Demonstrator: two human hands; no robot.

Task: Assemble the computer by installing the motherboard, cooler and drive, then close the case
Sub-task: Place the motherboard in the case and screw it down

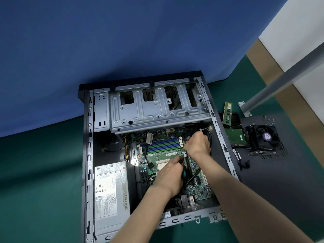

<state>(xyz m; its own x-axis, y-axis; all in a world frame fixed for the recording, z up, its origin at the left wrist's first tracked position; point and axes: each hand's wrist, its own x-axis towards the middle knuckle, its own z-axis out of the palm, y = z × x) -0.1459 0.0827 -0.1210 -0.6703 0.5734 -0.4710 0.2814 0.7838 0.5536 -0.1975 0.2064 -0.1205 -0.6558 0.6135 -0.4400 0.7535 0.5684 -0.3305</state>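
The open computer case lies on its side on the green mat. The green motherboard sits inside it, with blue and green memory slots. My left hand is over the board's middle and grips a dark tool with a teal handle. My right hand reaches to the board's far right corner, its fingers curled round a bundle of black cables. The cooler with its fan stands outside the case to the right, beside a drive with its green circuit board up.
A silver power supply fills the case's near left. A metal drive cage spans its far end. The dark side panel lies right of the case under the cooler. A memory stick and a grey table leg are at the right.
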